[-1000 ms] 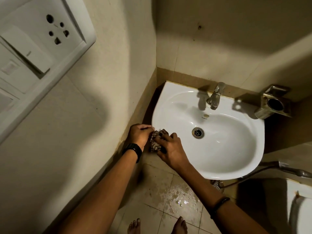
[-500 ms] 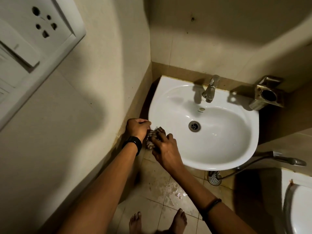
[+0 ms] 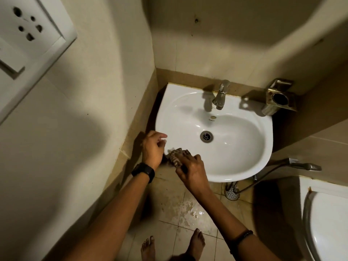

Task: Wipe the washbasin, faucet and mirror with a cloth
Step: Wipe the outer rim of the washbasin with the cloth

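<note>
The right grip (image 3: 192,171) was seen curled over a patterned cloth (image 3: 175,157), which was held bunched against the front-left rim of the white washbasin (image 3: 235,153). The cloth was thus found at the basin's near-left edge, between the two grips and well apart from the drain (image 3: 206,136) in the bottom of the bowl. The left grip (image 3: 152,149) was placed just beside the cloth, at the basin's left edge, with its fingers (image 3: 162,136) loosely bent and reaching over the rim. Whether any part of the cloth was caught in the left grip could not be told, since the underside of the palm was hidden.

A dark watch (image 3: 143,171) was worn on the left wrist and a thin dark band (image 3: 243,236) on the right forearm. The metal faucet (image 3: 220,97) was mounted upright at the back of the basin, untouched by either grip. A metal holder (image 3: 280,98) was fixed to the wall just right of the faucet. A white socket plate (image 3: 28,29) was set in the left wall. Below the basin, wet patches were shown on the floor tiles (image 3: 188,210), near two bare feet (image 3: 148,249).
</note>
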